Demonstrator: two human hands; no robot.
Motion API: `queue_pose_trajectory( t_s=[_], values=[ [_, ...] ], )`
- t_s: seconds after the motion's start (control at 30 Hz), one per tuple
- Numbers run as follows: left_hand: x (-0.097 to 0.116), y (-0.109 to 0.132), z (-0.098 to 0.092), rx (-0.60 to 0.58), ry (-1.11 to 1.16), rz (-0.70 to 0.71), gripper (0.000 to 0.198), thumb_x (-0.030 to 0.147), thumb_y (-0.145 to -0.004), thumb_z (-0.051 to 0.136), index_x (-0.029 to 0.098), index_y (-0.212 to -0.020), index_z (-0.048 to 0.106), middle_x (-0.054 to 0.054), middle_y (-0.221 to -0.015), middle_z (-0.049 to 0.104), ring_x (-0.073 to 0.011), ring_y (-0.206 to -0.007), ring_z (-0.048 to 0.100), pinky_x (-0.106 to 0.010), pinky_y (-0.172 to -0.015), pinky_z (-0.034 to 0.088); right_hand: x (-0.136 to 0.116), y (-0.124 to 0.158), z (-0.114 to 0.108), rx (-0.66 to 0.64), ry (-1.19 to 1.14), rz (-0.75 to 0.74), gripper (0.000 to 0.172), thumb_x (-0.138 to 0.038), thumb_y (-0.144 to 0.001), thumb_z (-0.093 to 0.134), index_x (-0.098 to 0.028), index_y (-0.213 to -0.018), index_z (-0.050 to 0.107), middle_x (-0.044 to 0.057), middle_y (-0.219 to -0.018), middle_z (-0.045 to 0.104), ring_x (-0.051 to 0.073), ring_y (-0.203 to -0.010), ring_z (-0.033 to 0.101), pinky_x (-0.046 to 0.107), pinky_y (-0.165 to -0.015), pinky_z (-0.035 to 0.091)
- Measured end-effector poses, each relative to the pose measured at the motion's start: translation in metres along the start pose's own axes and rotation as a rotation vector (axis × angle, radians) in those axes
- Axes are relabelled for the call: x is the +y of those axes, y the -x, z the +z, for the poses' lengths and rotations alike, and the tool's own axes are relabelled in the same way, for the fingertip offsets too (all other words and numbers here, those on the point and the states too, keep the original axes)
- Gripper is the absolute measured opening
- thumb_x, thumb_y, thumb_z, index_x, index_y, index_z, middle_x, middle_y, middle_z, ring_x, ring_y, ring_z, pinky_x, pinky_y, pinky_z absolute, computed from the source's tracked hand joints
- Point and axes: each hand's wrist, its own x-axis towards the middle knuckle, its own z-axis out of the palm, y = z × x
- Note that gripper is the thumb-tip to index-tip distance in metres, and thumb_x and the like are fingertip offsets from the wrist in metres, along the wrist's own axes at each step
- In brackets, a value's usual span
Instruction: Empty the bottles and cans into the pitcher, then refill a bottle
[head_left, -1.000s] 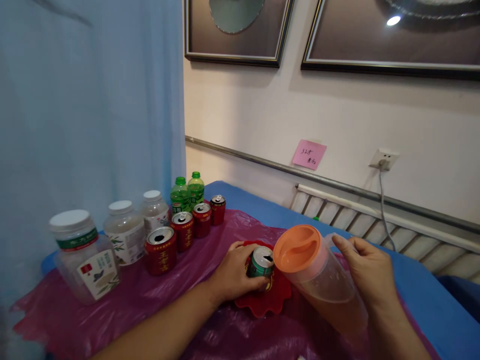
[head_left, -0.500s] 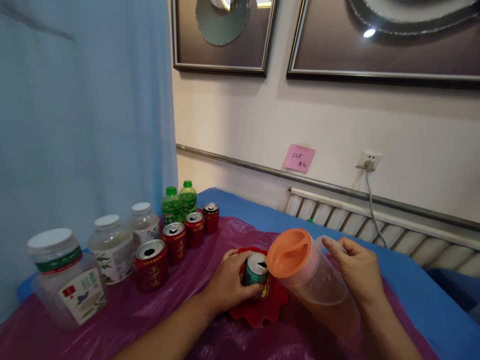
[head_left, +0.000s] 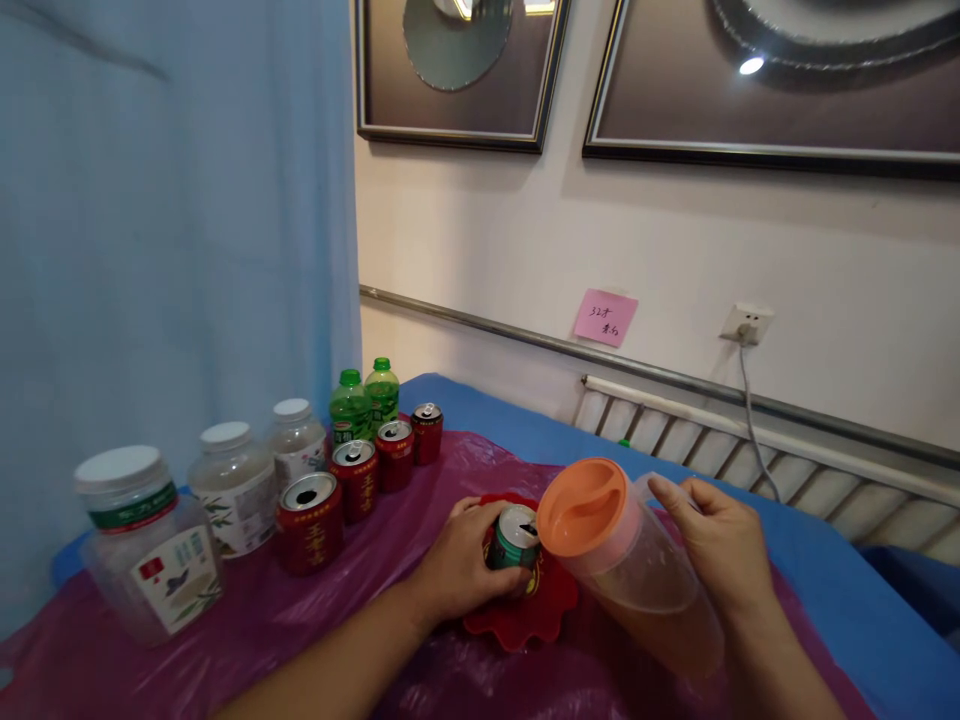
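My left hand (head_left: 472, 560) is wrapped round a green drink can (head_left: 516, 538) with its top opened. The can stands over a red scalloped mat (head_left: 510, 625). My right hand (head_left: 716, 535) grips the handle of a clear plastic pitcher (head_left: 652, 610) that has an orange lid (head_left: 583, 507). Tilted to the left, the pitcher holds a pale brownish liquid, and its lid is right beside the can's opening. Whether liquid is flowing I cannot tell.
Several red cans (head_left: 310, 525) line the left side, with clear white-lidded jars (head_left: 150, 560) and green-capped bottles (head_left: 350, 405) behind them. Purple plastic sheeting (head_left: 420, 510) covers part of the blue cloth (head_left: 480, 405). A radiator (head_left: 675, 440) runs along the wall; a blue curtain (head_left: 180, 230) hangs left.
The whole view has shifted slightly, so things sit a little further right. Both hands keep their grips, and the pitcher stays tilted at the can.
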Motion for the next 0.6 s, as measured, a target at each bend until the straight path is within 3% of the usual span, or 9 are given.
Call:
queue_pose_trajectory(
  t_s=[0.6],
  values=[
    [0.0028,0.0015,-0.0004,-0.002,0.049,0.002,0.058,0.027,-0.061,0.084,0.031,-0.116,0.065,0.003,-0.116,0.073,-0.0271,-0.110,0.063,-0.043,-0.113,0.030,0.0061,0.0004,0.0002,-0.024,-0.002,0.066,0.057,-0.067,-0.070,0.067,-0.023,-0.052,0.035,-0.006,-0.054,0.028,0.011,-0.054,0.030,0.024,-0.049,0.026]
  ],
)
